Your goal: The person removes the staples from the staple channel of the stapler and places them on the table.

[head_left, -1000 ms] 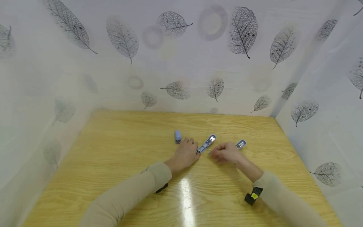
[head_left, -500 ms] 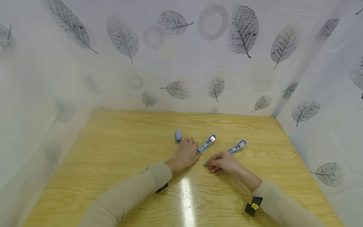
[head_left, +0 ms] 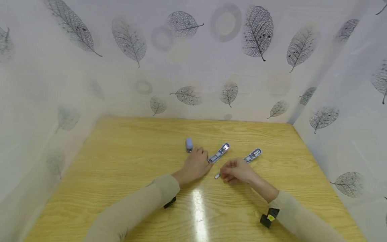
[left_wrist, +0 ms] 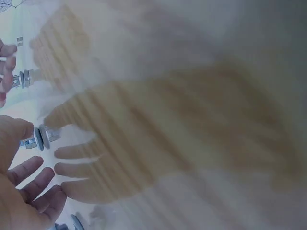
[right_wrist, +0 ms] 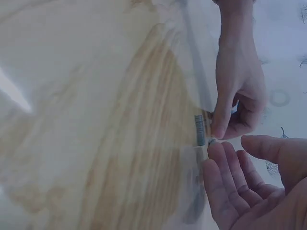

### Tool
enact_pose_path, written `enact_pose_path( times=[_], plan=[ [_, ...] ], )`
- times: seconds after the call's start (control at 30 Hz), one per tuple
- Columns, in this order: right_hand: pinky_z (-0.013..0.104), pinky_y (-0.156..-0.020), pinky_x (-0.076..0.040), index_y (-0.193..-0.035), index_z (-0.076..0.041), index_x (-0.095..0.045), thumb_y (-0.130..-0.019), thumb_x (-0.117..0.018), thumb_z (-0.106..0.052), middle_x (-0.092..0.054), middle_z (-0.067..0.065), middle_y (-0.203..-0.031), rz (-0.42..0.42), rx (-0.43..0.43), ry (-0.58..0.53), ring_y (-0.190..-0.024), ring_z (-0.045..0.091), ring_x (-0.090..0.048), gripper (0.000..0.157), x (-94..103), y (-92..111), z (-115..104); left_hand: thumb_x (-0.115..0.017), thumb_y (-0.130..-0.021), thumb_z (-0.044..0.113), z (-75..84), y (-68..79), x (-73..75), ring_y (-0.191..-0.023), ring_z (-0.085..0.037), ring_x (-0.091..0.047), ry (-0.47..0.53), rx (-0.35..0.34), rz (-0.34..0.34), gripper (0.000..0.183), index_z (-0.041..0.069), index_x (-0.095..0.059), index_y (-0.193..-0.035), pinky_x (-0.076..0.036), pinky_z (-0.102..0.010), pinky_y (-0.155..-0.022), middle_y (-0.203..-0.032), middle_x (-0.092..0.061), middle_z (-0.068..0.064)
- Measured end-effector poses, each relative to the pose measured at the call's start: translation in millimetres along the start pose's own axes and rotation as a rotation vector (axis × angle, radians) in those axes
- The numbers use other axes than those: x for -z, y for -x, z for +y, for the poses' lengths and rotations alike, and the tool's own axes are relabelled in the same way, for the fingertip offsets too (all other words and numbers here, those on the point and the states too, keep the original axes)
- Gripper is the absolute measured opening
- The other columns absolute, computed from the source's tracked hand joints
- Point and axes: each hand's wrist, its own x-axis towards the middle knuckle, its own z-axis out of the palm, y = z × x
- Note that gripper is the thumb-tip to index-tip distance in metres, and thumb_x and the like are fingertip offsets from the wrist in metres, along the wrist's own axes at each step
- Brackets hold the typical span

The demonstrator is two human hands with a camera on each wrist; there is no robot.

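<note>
**Right hand [head_left: 237,171] shifts nearer and leftward, uncovering more of the rightmost stapler [head_left: 252,156] than a second ago**

Closest to the person, two beige sleeves [head_left: 145,198] reach in over the wood-grain table [head_left: 121,151], a black device [head_left: 266,219] with a yellow mark at the right wrist. Light glares in a pale streak down the tabletop between the arms.

Beyond the sleeves, a small grey strip [head_left: 217,176] sits right at the right hand's fingertips. That hand is open, its fingers extended and its thumb apart from them in the right wrist view; whether it touches the strip is unclear.

Slightly farther, the left hand [head_left: 196,164] rests on the table with relaxed, spread fingers. Its thumb is at the near end of the middle stapler [head_left: 219,153], which lies slanted with its metal inside showing; contact is hard to judge. The rightmost stapler lies slanted just past the right hand. Beyond the left fingers is a lilac stapler [head_left: 188,144].

Farthest back, a leaf-printed sheet [head_left: 121,90] lines the table's edge.
</note>
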Motion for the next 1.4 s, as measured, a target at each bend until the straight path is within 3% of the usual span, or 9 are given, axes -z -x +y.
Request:
enact_pose_path(
  times=[0.17, 0.27, 0.5, 0.7, 0.8, 0.93, 1.2, 1.4],
  plan=[
    [0.025, -0.063, -0.058, -0.111, 0.006, -0.071, -0.099, -0.072, -0.017, -0.075, 0.007, -0.088, 0.048, 0.144, 0.091, -0.073, 0.011, -0.067, 0.026, 0.6, -5, -11, -0.068, -0.101, 0.041, -14.3, 14.4, 2.5, -0.099, -0.021, -0.063, 0.228, 0.025, 0.029, 0.035, 0.008, -0.069, -0.110, -0.056, -0.035, -0.088, -0.106, -0.068, -0.005],
    [0.022, -0.062, -0.053, -0.108, 0.002, -0.073, -0.098, -0.074, -0.019, -0.073, 0.009, -0.091, 0.084, 0.260, 0.186, -0.073, 0.009, -0.064, 0.023, -2.6, -11, -19, -0.070, -0.100, 0.038, -24.9, 26.0, 7.9, -0.099, -0.021, -0.065, 0.297, 0.046, 0.055, 0.033, 0.007, -0.068, -0.112, -0.057, -0.036, -0.087, -0.107, -0.069, -0.006],
    [0.024, -0.074, -0.058, -0.105, -0.010, -0.075, -0.099, -0.074, -0.022, -0.078, 0.004, -0.097, 0.176, 0.547, 0.535, -0.084, 0.011, -0.070, 0.013, -13.5, -38, -40, -0.072, -0.100, 0.038, -54.2, 49.0, 16.1, -0.101, -0.023, -0.068, 0.304, 0.124, 0.128, 0.033, 0.008, -0.069, -0.113, -0.058, -0.038, -0.087, -0.109, -0.073, -0.007],
    [0.034, -0.082, -0.063, -0.119, -0.010, -0.074, -0.100, -0.073, -0.025, -0.077, 0.005, -0.115, 0.135, 0.720, 0.918, -0.099, 0.020, -0.075, 0.024, -17.6, -63, -51, -0.071, -0.099, 0.041, -75.6, 51.6, 27.4, -0.104, -0.027, -0.065, 0.257, 0.149, 0.104, 0.042, 0.004, -0.067, -0.118, -0.058, -0.043, -0.091, -0.112, -0.070, -0.011],
    [0.035, -0.082, -0.063, -0.126, -0.012, -0.071, -0.101, -0.072, -0.027, -0.074, 0.005, -0.121, 0.115, 0.763, 1.073, -0.102, 0.020, -0.074, 0.029, -19.7, -78, -54, -0.070, -0.099, 0.044, -84.9, 45.9, 29.2, -0.107, -0.028, -0.062, 0.232, 0.144, 0.073, 0.048, 0.003, -0.065, -0.123, -0.057, -0.043, -0.095, -0.115, -0.067, -0.012],
    [0.037, -0.086, -0.063, -0.132, -0.016, -0.068, -0.103, -0.069, -0.029, -0.072, 0.005, -0.125, 0.118, 0.759, 1.211, -0.108, 0.022, -0.073, 0.032, -22.2, -98, -60, -0.068, -0.100, 0.045, -96.7, 34.2, 26.2, -0.111, -0.028, -0.061, 0.222, 0.128, 0.057, 0.051, 0.003, -0.064, -0.128, -0.055, -0.046, -0.099, -0.119, -0.067, -0.013],
    [0.041, -0.101, -0.059, -0.141, -0.016, -0.063, -0.105, -0.065, -0.028, -0.068, 0.007, -0.136, 0.071, 0.726, 1.238, -0.124, 0.026, -0.068, 0.038, -27.8, -116, -70, -0.065, -0.102, 0.049, -103.8, 16.5, 19.1, -0.116, -0.032, -0.061, 0.151, 0.081, 0.026, 0.053, 0.003, -0.064, -0.128, -0.054, -0.048, -0.102, -0.122, -0.066, -0.015],
    [0.042, -0.108, -0.056, -0.146, -0.017, -0.059, -0.108, -0.060, -0.033, -0.066, 0.006, -0.141, 0.043, 0.713, 1.269, -0.130, 0.026, -0.065, 0.041, -33.4, -121, -75, -0.069, -0.099, 0.050, -100.4, 10.8, 18.0, -0.108, -0.030, -0.059, 0.122, 0.046, 0.020, 0.049, 0.006, -0.066, -0.121, -0.054, -0.046, -0.094, -0.115, -0.064, -0.013]
  ],
)
